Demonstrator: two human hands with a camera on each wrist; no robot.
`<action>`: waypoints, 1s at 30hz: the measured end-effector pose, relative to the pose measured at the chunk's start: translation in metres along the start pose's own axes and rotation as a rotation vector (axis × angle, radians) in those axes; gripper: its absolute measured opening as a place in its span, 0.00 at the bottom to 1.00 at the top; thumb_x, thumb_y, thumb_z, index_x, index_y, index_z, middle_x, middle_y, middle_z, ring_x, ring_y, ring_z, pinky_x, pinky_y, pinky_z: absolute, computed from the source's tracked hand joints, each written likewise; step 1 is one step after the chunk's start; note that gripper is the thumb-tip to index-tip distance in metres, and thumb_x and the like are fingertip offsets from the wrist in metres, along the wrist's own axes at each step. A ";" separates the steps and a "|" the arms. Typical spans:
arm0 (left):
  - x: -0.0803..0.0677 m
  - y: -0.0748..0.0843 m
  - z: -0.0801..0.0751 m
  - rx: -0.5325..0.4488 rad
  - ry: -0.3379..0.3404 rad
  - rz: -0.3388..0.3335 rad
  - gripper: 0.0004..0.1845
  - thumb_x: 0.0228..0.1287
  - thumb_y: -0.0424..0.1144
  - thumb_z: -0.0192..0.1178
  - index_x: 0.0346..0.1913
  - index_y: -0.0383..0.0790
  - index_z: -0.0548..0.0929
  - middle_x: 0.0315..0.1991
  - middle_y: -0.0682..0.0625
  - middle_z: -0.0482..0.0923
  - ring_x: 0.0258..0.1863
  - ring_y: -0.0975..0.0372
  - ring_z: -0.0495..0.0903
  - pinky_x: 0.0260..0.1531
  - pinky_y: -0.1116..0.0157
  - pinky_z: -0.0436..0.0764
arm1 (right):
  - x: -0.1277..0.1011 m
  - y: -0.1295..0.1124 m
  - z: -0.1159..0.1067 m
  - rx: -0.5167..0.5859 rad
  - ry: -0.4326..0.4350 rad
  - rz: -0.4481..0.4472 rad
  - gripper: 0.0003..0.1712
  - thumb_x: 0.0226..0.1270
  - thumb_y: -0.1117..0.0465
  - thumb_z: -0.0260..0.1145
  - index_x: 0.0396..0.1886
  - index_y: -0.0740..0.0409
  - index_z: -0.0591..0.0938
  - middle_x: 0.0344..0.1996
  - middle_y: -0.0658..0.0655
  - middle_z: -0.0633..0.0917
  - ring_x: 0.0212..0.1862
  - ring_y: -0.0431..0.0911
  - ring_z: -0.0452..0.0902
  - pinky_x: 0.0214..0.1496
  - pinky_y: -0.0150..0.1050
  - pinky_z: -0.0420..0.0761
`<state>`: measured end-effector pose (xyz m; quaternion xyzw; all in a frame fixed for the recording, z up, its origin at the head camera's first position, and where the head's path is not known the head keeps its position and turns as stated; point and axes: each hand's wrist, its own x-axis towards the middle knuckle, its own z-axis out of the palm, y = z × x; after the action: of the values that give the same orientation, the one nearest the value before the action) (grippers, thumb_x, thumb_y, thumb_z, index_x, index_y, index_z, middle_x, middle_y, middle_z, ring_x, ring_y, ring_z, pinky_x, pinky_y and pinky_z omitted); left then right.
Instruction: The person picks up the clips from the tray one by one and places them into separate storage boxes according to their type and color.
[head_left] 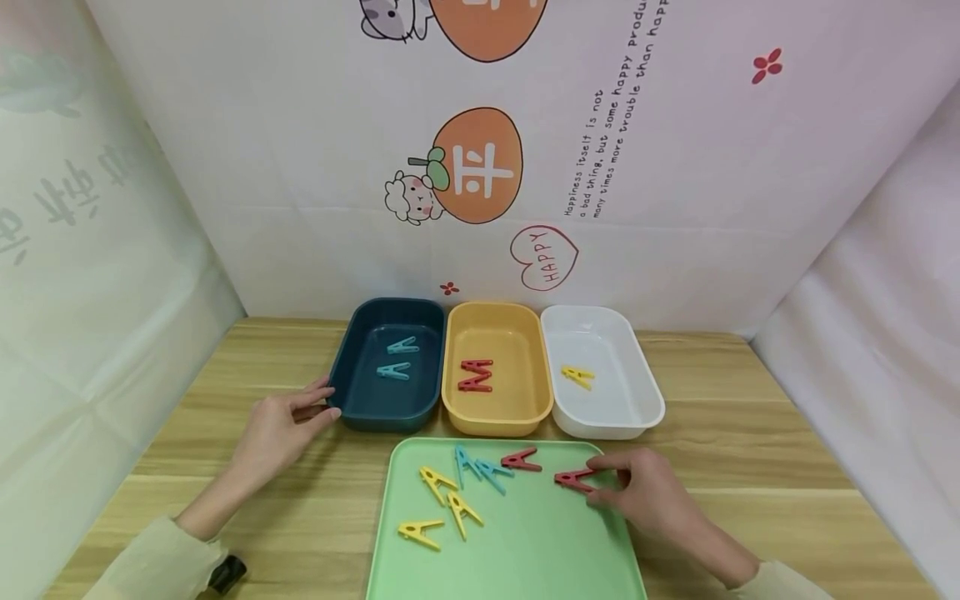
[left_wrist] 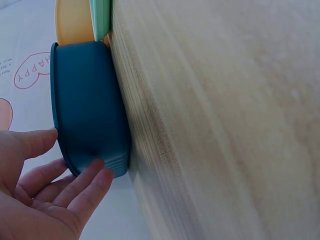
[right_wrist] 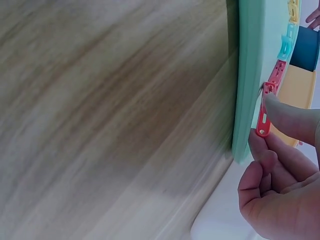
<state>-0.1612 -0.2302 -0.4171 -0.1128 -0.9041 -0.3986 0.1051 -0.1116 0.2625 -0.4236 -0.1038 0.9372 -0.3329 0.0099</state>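
Note:
My right hand [head_left: 652, 493] is over the right edge of the green tray [head_left: 540, 554], pinching a red clothespin [head_left: 574, 479] between thumb and fingers. The right wrist view shows this red clothespin [right_wrist: 263, 112] upright on edge, the thumb along its side. Another red clothespin [head_left: 521, 459] lies to its left, then two light blue clothespins [head_left: 491, 473] and three yellow clothespins [head_left: 422, 532]. At the dark blue bin [head_left: 382, 421], my left hand [head_left: 277, 437] touches the near left corner. In the left wrist view, its thumb meets the rim and its fingers extend loosely by the end wall.
Two blue clothespins [head_left: 393, 371] lie in the dark blue bin. Beside it, the yellow bin [head_left: 517, 408] has two red clothespins [head_left: 476, 382], and the white bin [head_left: 622, 392] one yellow clothespin [head_left: 577, 376]. The bins stand in a row before a printed cloth [head_left: 337, 167].

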 end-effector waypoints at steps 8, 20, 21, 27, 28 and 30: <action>0.000 0.000 -0.001 0.005 -0.001 0.002 0.20 0.71 0.34 0.70 0.61 0.26 0.85 0.67 0.35 0.77 0.45 0.49 0.90 0.39 0.62 0.90 | -0.001 -0.004 -0.008 0.035 -0.025 0.015 0.19 0.51 0.64 0.86 0.45 0.58 0.94 0.15 0.45 0.70 0.21 0.36 0.62 0.21 0.30 0.63; 0.000 -0.001 0.000 -0.009 0.005 0.003 0.20 0.71 0.32 0.70 0.61 0.25 0.85 0.67 0.34 0.76 0.46 0.48 0.90 0.39 0.62 0.89 | 0.000 -0.013 -0.029 0.102 -0.017 0.034 0.18 0.52 0.62 0.86 0.45 0.57 0.94 0.17 0.45 0.65 0.23 0.38 0.56 0.24 0.31 0.59; 0.000 -0.001 0.000 -0.009 0.005 0.002 0.20 0.71 0.32 0.70 0.61 0.25 0.85 0.67 0.34 0.76 0.46 0.48 0.90 0.40 0.62 0.89 | 0.000 -0.014 -0.032 0.108 -0.016 0.036 0.18 0.52 0.62 0.86 0.44 0.56 0.94 0.16 0.45 0.63 0.23 0.38 0.56 0.24 0.31 0.58; 0.000 -0.001 0.000 -0.005 0.003 0.002 0.20 0.70 0.32 0.70 0.61 0.24 0.84 0.67 0.34 0.76 0.46 0.48 0.90 0.40 0.60 0.90 | 0.003 -0.020 -0.046 0.156 -0.020 0.042 0.17 0.54 0.61 0.86 0.44 0.55 0.94 0.17 0.46 0.63 0.23 0.39 0.56 0.23 0.32 0.58; 0.000 -0.001 0.000 -0.004 0.004 0.003 0.20 0.70 0.32 0.71 0.61 0.24 0.84 0.67 0.34 0.76 0.46 0.48 0.90 0.40 0.60 0.90 | 0.004 -0.021 -0.049 0.165 -0.022 0.046 0.18 0.54 0.60 0.86 0.45 0.56 0.94 0.18 0.46 0.63 0.23 0.39 0.57 0.23 0.32 0.58; 0.000 -0.001 0.000 -0.002 0.003 0.001 0.20 0.70 0.32 0.70 0.61 0.24 0.84 0.67 0.34 0.76 0.46 0.47 0.90 0.40 0.59 0.90 | 0.006 -0.025 -0.053 0.183 -0.029 0.069 0.19 0.54 0.60 0.86 0.47 0.58 0.93 0.17 0.46 0.62 0.23 0.39 0.56 0.22 0.32 0.58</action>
<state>-0.1613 -0.2303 -0.4177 -0.1128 -0.9034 -0.3998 0.1065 -0.1172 0.2759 -0.3664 -0.0748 0.9056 -0.4151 0.0445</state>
